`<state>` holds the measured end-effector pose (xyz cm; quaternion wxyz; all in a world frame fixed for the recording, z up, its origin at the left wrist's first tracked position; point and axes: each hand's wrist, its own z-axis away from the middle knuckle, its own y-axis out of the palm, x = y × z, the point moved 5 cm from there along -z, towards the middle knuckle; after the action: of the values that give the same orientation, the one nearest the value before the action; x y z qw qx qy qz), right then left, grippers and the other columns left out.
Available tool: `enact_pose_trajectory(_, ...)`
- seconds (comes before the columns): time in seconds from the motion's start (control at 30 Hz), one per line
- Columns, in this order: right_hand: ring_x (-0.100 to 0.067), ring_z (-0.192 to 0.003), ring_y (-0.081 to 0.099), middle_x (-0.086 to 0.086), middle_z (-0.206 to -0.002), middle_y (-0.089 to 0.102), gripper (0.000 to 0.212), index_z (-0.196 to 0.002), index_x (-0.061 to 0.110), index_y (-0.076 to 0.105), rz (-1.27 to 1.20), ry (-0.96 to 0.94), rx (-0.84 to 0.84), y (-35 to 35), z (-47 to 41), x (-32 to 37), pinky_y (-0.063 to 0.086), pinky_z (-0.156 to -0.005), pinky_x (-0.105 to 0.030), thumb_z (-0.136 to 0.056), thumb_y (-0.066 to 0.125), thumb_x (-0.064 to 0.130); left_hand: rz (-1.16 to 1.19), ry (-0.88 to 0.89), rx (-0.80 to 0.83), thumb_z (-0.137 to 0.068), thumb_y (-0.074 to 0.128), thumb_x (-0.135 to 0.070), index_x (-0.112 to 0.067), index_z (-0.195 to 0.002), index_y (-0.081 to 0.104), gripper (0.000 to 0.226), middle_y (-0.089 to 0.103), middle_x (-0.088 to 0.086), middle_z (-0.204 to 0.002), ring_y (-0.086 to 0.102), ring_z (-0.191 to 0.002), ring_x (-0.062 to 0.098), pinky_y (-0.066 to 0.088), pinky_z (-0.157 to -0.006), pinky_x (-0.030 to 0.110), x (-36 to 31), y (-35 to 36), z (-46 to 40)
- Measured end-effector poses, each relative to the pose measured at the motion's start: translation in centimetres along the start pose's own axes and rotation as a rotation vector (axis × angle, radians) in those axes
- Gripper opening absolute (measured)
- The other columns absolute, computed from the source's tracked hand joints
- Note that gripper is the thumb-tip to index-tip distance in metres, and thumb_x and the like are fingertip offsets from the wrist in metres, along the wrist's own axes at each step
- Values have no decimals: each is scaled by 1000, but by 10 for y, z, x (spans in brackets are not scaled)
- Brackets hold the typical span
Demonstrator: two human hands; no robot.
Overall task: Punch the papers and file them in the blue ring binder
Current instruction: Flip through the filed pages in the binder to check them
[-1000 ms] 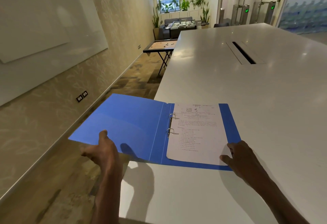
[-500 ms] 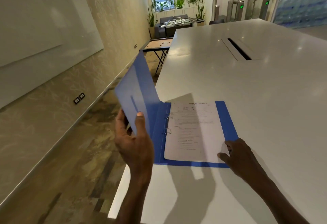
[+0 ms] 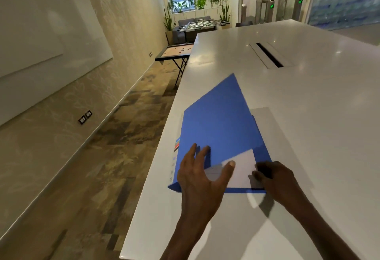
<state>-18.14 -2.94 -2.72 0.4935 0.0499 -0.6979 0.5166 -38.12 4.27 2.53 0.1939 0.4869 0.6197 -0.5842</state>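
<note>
Head view: the blue binder (image 3: 218, 128) lies near the left edge of the white counter (image 3: 308, 116), its front cover nearly down over the contents but not yet flat. A corner of the filed papers (image 3: 240, 169) shows white beneath the cover at the near edge, so the sheets sit inside, between the two covers. The rings cannot be seen, and whether they are latched cannot be told.

The left hand (image 3: 200, 172) rests spread on the cover, fingers straight and pressing, the thumb reaching across onto the white corner; it grasps nothing. The right hand (image 3: 273, 175) sits at the near right corner of the binder, its fingers bent at the edge where the papers and back cover meet. Whether it pinches that edge or only steadies it is blurred and cannot be told.

Judged from this, punching and filing look done, and the step in hand is closing the binder. The next move calls for the right hand's fingers to clear the gap so the left can press the cover flat without creasing the exposed corner.
</note>
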Motion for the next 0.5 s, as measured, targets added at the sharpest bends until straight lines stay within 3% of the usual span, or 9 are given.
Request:
enact_pose_trajectory(0.13,-24,-77,64,-10,-88,72,13,-91,13,72,-431,187,-22,-19,0,-11,49,-67,-33,-91,59,15,-148,-79,139,-55,39,-88,-39,-139,46,97,22,-13,-159,12,-147,10,14,-120,39,6,17,5)
enact_pose_trajectory(0.27,-27,-85,69,-14,-95,74,20,-93,10,73,-791,270,-124,-31,1,-18,54,-83,-39,-95,54,16,-281,-86,196,-65,35,-86,-35,-140,46,91,23,-8,-160,7,-149,15,6,-121,42,11,26,2)
enact_pose_trajectory(0.3,-25,-86,68,-13,-97,73,19,-94,11,72,-762,246,-171,-34,2,-18,53,-82,-36,-95,54,17,-319,-74,201,-65,28,-87,-34,-140,45,94,22,-7,-160,6,-150,15,4,-121,43,12,28,1)
enact_pose_trajectory(0.37,-21,-92,66,-6,-101,72,18,-99,12,73,-467,115,-224,-38,4,-12,47,-78,-31,-94,58,20,-409,-30,209,-64,17,-84,-33,-141,44,96,19,-7,-162,5,-150,17,2,-120,44,14,34,1)
enact_pose_trajectory(0.43,-19,-102,65,-3,-113,70,20,-107,10,72,-196,-94,-241,-34,9,-1,48,-86,-30,-91,63,19,-503,11,222,-69,16,-79,-30,-141,45,93,22,-5,-161,8,-151,22,5,-119,48,19,41,1)
enact_pose_trajectory(0.5,-21,-117,61,-5,-127,64,30,-116,8,70,-2,-235,-175,-18,10,1,44,-100,-32,-88,67,19,-623,58,230,-75,30,-74,-28,-133,57,79,40,0,-154,29,-145,30,21,-114,55,22,47,2)
